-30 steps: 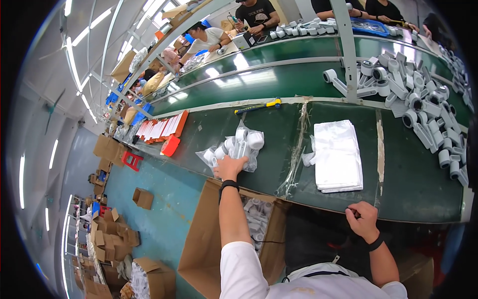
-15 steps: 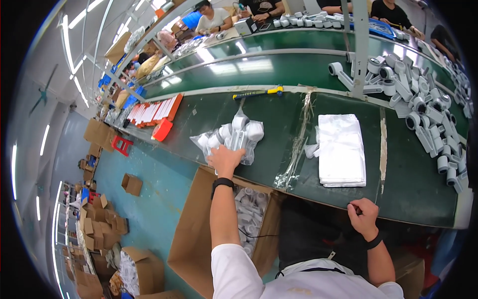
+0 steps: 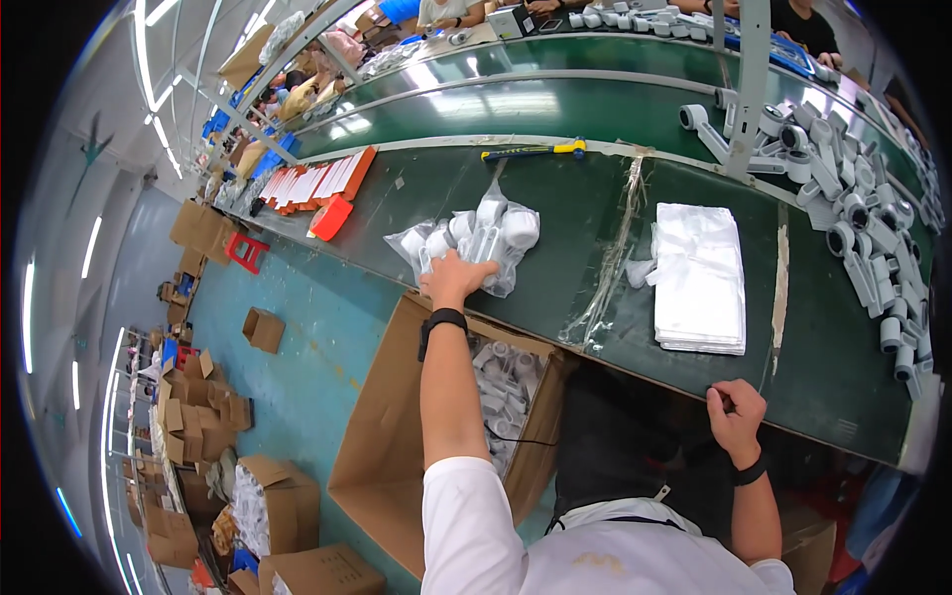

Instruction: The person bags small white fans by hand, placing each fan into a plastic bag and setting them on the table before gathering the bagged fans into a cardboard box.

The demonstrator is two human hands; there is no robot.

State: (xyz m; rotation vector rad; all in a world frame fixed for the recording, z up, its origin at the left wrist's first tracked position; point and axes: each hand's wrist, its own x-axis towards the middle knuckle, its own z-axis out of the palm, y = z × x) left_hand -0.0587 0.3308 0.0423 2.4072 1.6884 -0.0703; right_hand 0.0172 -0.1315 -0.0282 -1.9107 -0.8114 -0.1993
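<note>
Crinkle, gloss and matt all on show

Light is being caught in the creases of the clear plastic bag (image 3: 466,230), its thin film crumpled over smooth moulded parts (image 3: 521,227). The same smooth plastic is met in the loose heap (image 3: 855,198), low in sheen. Bright glare is thrown back by the glossy belt (image 3: 595,109), while a softer gleam is given by the worktop (image 3: 570,218), crossed by wrinkled, shiny tape (image 3: 616,256). Matt cardboard is shown by the open box (image 3: 382,436), soft cloth by the shirt (image 3: 565,565), painted metal by the post (image 3: 751,89).
</note>
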